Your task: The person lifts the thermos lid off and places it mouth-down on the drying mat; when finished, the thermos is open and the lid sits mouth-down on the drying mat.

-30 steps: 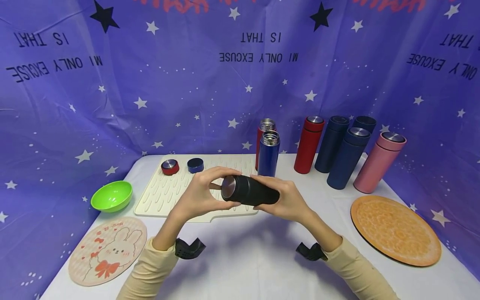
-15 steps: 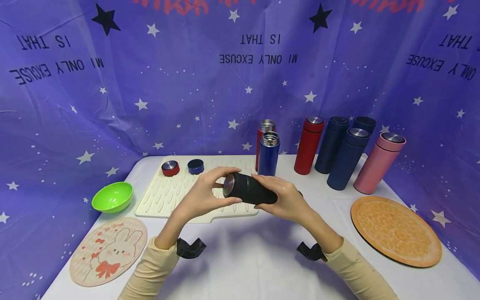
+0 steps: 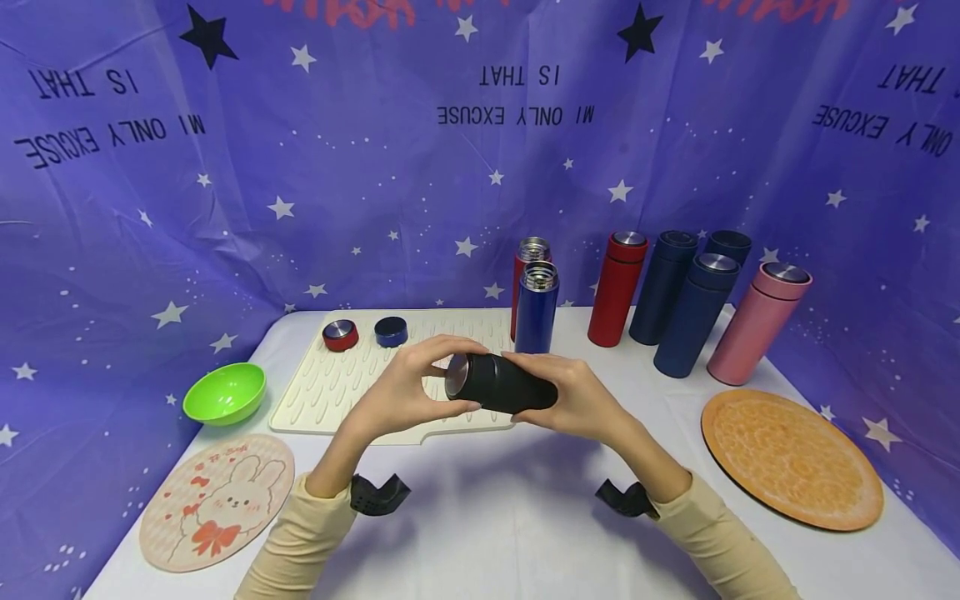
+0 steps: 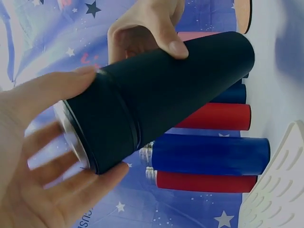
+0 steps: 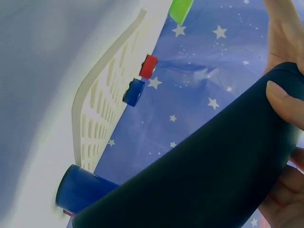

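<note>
A black thermos flask [image 3: 513, 385] lies tilted sideways in the air between both hands, its silver-topped lid toward the left. My left hand [image 3: 401, 390] grips the lid [image 4: 102, 126] with thumb and fingers on opposite sides. Around the body my right hand [image 3: 576, 402] holds on, thumb along the near side. A dark seam shows between lid and body in the left wrist view. Behind the flask stand an uncapped blue flask [image 3: 536, 315] and an uncapped red flask [image 3: 520, 287]. A red lid [image 3: 341, 336] and a blue lid [image 3: 391, 332] rest on the cream drying mat [image 3: 315, 404].
Capped flasks in red [image 3: 617, 292], navy [image 3: 695, 321] and pink [image 3: 757, 329] stand at the back right. To the left are a green bowl [image 3: 225, 394] and a round rabbit mat [image 3: 217, 504]. An orange round mat [image 3: 791, 458] lies on the right side of the white table [image 3: 480, 533].
The black flask has shifted and tilted slightly between the hands, with both hands keeping hold at lid and body. The other things have stayed in place.
</note>
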`<action>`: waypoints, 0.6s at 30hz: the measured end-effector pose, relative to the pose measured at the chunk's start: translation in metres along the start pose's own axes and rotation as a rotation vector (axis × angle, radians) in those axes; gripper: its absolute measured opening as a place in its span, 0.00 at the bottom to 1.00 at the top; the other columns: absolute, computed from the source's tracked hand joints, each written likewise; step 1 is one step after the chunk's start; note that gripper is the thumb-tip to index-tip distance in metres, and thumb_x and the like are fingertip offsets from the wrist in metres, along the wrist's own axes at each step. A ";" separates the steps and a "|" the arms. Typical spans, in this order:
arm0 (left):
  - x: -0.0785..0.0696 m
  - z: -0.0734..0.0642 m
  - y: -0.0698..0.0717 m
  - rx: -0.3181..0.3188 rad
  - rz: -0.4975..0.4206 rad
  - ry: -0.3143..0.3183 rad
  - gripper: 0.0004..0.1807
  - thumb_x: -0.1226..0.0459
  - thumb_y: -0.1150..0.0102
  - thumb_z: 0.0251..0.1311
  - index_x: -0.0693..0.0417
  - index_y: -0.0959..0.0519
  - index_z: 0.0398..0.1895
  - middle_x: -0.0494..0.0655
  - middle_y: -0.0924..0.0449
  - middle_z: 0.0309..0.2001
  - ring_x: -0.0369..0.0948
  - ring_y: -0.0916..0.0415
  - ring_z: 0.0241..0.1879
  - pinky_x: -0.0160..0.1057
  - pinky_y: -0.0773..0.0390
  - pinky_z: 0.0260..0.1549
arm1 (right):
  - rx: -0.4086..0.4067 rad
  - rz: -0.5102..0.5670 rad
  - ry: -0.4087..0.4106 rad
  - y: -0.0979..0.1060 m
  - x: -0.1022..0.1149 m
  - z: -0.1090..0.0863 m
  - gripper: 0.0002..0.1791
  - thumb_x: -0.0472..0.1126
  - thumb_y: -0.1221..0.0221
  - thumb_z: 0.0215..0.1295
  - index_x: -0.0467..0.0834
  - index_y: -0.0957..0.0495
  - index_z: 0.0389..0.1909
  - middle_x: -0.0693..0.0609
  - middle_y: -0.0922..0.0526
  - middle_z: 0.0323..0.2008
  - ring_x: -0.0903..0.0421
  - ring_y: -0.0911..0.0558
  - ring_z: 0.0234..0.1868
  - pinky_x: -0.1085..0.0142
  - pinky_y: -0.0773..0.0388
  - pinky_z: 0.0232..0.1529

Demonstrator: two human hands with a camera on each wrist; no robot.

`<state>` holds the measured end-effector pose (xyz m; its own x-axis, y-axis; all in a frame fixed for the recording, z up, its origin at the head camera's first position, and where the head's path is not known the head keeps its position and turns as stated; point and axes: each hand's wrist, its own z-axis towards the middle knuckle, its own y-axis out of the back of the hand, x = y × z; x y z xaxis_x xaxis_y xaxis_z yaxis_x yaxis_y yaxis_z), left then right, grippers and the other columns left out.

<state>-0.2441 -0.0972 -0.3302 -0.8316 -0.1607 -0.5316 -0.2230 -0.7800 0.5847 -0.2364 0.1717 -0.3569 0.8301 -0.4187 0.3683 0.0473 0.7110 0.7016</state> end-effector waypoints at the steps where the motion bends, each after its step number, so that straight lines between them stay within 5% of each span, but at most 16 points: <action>1: 0.000 0.000 -0.001 -0.017 -0.002 0.032 0.32 0.62 0.24 0.46 0.52 0.24 0.57 0.45 0.22 0.54 0.42 0.25 0.51 0.37 0.16 0.37 | -0.007 -0.017 0.009 -0.001 0.000 0.000 0.45 0.39 0.21 0.37 0.43 0.26 0.62 0.48 0.19 0.53 0.52 0.19 0.52 0.57 0.20 0.51; 5: -0.002 0.000 -0.006 -0.078 -0.003 0.195 0.30 0.56 0.24 0.47 0.50 0.22 0.55 0.40 0.21 0.50 0.39 0.21 0.43 0.33 0.16 0.33 | -0.042 -0.114 0.054 -0.003 0.001 0.000 0.43 0.40 0.22 0.39 0.40 0.26 0.62 0.45 0.20 0.54 0.50 0.20 0.54 0.55 0.22 0.54; 8: -0.002 0.001 -0.008 -0.094 -0.001 0.248 0.29 0.54 0.26 0.49 0.49 0.23 0.55 0.40 0.21 0.49 0.39 0.20 0.41 0.33 0.17 0.35 | -0.054 -0.167 0.069 -0.005 0.001 0.000 0.43 0.41 0.22 0.40 0.39 0.27 0.63 0.44 0.20 0.55 0.49 0.21 0.56 0.54 0.24 0.56; 11: 0.000 0.001 -0.009 -0.059 0.011 0.183 0.30 0.57 0.26 0.49 0.50 0.24 0.57 0.42 0.22 0.52 0.40 0.22 0.47 0.35 0.18 0.41 | -0.042 -0.162 0.047 -0.004 -0.001 -0.001 0.44 0.41 0.22 0.41 0.40 0.27 0.63 0.45 0.20 0.55 0.49 0.22 0.56 0.55 0.24 0.57; 18: 0.004 0.002 -0.006 0.042 0.073 -0.083 0.36 0.67 0.24 0.45 0.52 0.27 0.61 0.46 0.28 0.61 0.44 0.32 0.62 0.43 0.31 0.61 | 0.038 0.017 -0.057 0.006 -0.004 -0.002 0.46 0.40 0.20 0.37 0.46 0.26 0.63 0.49 0.19 0.54 0.52 0.19 0.52 0.57 0.20 0.51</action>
<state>-0.2470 -0.0921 -0.3346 -0.8853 -0.1642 -0.4351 -0.1799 -0.7417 0.6461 -0.2388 0.1789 -0.3551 0.7974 -0.4392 0.4139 0.0115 0.6967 0.7173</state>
